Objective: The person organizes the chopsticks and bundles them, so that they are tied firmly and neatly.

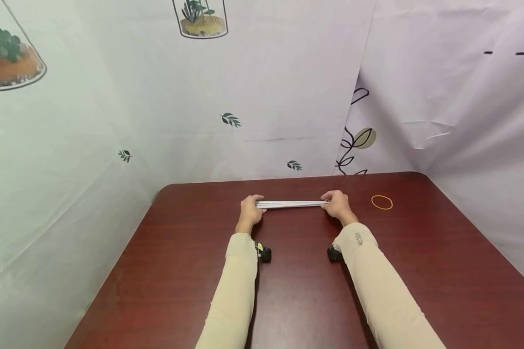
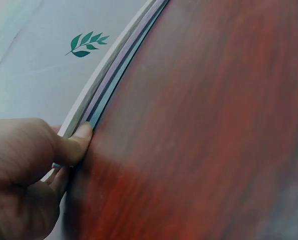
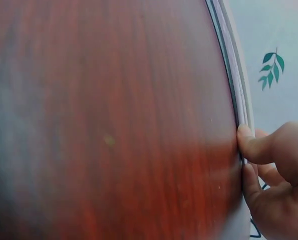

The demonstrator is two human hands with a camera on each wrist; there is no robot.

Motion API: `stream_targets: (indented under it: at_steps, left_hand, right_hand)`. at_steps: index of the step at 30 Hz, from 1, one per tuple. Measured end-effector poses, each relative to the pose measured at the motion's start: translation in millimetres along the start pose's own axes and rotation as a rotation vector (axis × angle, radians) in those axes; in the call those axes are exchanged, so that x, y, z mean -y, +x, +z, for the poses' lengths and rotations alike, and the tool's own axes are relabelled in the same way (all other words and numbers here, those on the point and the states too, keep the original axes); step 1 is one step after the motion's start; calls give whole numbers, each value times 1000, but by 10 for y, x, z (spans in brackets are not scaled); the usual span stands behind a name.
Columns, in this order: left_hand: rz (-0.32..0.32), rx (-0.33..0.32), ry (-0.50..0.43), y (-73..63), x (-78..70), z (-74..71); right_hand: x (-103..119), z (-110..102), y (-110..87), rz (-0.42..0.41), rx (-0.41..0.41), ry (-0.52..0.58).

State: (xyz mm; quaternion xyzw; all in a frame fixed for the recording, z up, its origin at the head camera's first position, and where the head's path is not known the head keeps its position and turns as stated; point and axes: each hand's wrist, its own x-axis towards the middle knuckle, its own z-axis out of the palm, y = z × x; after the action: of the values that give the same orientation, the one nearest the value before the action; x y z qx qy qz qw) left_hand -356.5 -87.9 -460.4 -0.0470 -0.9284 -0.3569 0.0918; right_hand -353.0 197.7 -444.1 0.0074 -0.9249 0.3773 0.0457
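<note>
A slim stack of long, light-coloured layers [image 1: 290, 204] spans the space between both hands near the table's far side. White, lavender and teal-grey edges of the stack [image 2: 116, 70] show in the left wrist view; whether these are strips or sheets seen edge-on I cannot tell. My left hand [image 1: 250, 211] pinches its left end between thumb and fingers. At the opposite end, my right hand [image 1: 338, 204] holds it the same way, the thumb on the near side in the right wrist view. Fingers behind the stack are partly hidden.
A yellow rubber band [image 1: 382, 202] lies on the dark red table [image 1: 297, 300], right of the right hand. White printed cloth [image 1: 266, 87] hangs behind the table and along its sides. Small black devices [image 1: 264, 254] sit at both wrists.
</note>
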Motion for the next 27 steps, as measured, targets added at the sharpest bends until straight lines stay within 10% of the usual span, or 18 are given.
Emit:
stream_targets:
  at_steps: [9, 27]
  left_hand:
    - [-12, 120, 17, 30, -2, -75]
    - [40, 100, 68, 3, -37, -57]
  right_hand:
    - [-76, -28, 35, -35, 76, -17]
    - [-138, -3, 21, -85, 84, -41]
